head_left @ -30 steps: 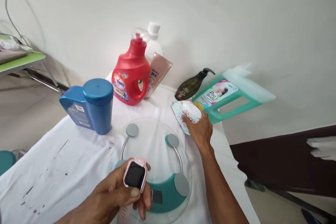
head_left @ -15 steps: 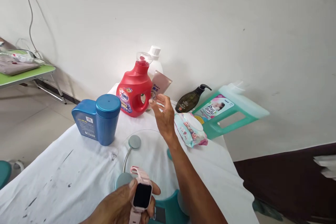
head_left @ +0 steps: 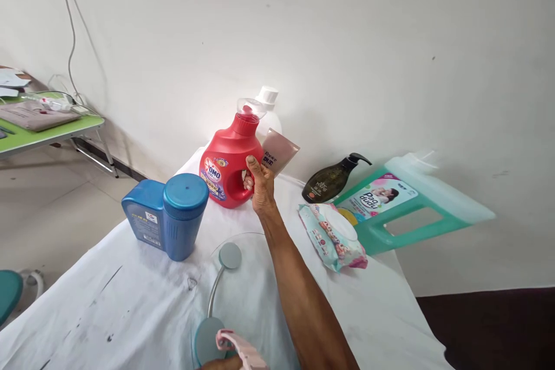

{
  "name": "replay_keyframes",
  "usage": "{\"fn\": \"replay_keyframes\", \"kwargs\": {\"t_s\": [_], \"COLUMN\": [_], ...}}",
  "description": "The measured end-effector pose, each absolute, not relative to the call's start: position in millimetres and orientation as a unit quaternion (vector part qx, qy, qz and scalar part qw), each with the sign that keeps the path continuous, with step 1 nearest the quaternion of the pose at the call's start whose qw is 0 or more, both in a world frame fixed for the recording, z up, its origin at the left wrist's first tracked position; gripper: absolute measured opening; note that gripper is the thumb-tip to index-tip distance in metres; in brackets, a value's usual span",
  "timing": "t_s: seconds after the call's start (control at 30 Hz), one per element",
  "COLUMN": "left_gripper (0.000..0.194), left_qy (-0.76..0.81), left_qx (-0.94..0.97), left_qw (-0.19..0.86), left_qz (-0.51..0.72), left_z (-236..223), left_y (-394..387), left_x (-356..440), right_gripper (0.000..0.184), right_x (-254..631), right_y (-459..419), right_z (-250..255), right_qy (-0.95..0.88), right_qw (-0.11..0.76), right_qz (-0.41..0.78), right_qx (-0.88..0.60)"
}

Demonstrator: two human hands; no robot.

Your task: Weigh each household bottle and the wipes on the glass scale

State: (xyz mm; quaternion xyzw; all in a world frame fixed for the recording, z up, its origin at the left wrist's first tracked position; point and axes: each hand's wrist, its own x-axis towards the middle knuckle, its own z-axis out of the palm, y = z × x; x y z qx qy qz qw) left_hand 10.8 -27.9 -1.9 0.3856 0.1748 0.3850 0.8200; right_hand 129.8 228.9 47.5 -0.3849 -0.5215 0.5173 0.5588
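My right hand is closed round the handle of a red laundry detergent bottle, which stands upright on the cloth. Behind that hand leans a pink tube, partly covered by it. Low in the view, only a bit of my left hand shows, holding a pink-strapped smartwatch; the watch face lies below the picture edge. Under it is a round glass scale with grey-green pads, one of them near its far left rim.
A blue bottle stands at left. A white bottle is behind the red one. To the right are a dark pump bottle, a wipes pack and a tilted green jug by the wall. A green table stands far left.
My right hand has gone from open beside the red bottle to gripping its handle. My left hand with the smartwatch has dropped mostly out of view, and the view has shifted.
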Motion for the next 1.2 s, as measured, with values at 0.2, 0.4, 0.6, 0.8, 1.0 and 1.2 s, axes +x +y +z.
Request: {"fn": "replay_keyframes", "kwargs": {"t_s": [0.2, 0.4, 0.6, 0.8, 1.0, 1.2], "left_gripper": [0.037, 0.046, 0.059, 0.057, 0.065, 0.061], "left_qy": [0.168, 0.164, 0.118, 0.056, 0.007, -0.021], "left_qx": [0.412, 0.368, 0.216, 0.207, 0.23, 0.234], "left_qw": [0.807, 0.833, 0.888, 0.904, 0.911, 0.914], "left_qz": [0.389, 0.38, 0.389, 0.37, 0.342, 0.331], "left_z": [-2, 13, 35, 48, 51, 50], "left_y": [-6, -34, -58, -59, -63, -61], "left_x": [8, 21, 26, 16, 10, 10], "right_gripper": [0.067, 0.067, 0.063, 0.065, 0.073, 0.078], "right_x": [119, 148, 194, 224, 231, 228], "right_y": [217, 177, 112, 40, 2, -8], "right_z": [51, 78, 117, 115, 103, 87], "right_qy": [-0.443, -0.47, -0.497, -0.466, -0.421, -0.425], "right_qw": [0.622, 0.647, 0.654, 0.678, 0.695, 0.703], "right_qz": [0.49, 0.433, 0.359, 0.33, 0.308, 0.298], "right_qx": [-0.42, -0.415, -0.444, -0.462, -0.495, -0.487]}}
